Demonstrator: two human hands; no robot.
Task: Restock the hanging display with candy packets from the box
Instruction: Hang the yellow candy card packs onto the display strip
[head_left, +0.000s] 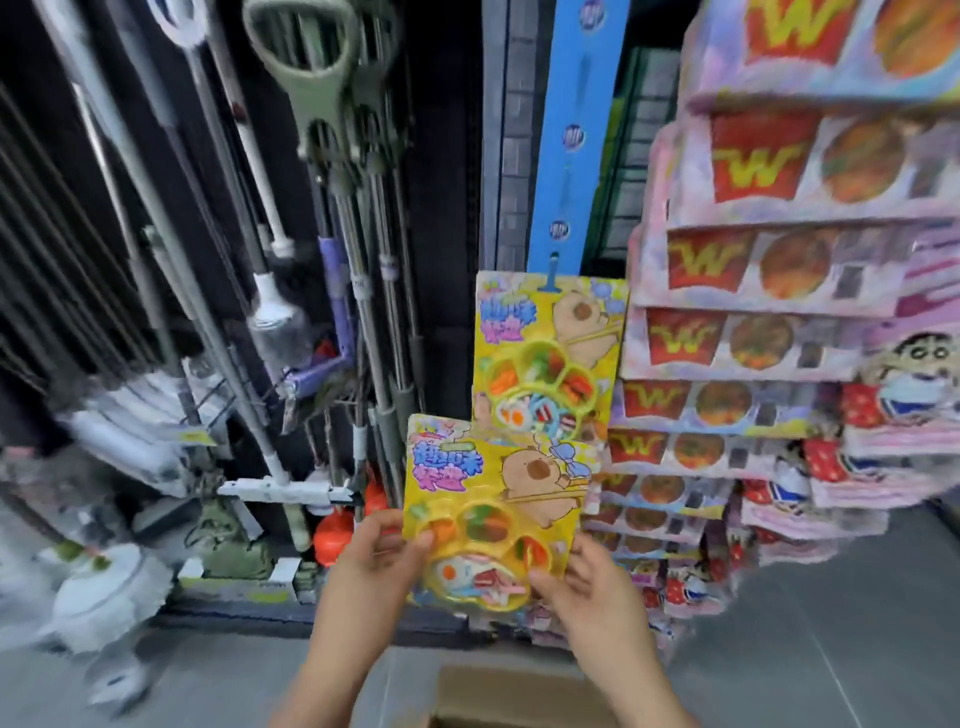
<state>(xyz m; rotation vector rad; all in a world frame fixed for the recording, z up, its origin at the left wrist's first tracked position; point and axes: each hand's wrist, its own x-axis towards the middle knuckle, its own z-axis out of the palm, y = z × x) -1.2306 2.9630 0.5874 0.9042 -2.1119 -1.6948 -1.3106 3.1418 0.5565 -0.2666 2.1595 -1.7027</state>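
Note:
I hold a yellow candy packet (493, 499) with a brown cartoon animal and a flower-shaped tray of sweets, upright in front of me. My left hand (382, 553) pinches its lower left edge. My right hand (582, 582) grips its lower right corner. Just above it, an identical yellow packet (550, 348) hangs from a hook on the blue hanging display strip (576, 135), whose upper hooks carry nothing. The brown cardboard box (519, 696) sits open on the floor below my hands; its inside is hidden.
To the right hangs a column of pink packets (769, 260) with red W cartons, and cartoon-figure packets (904, 395) beside them. Mops and brooms (311, 234) stand on a rack to the left. White buckets (98, 592) rest on the grey floor at lower left.

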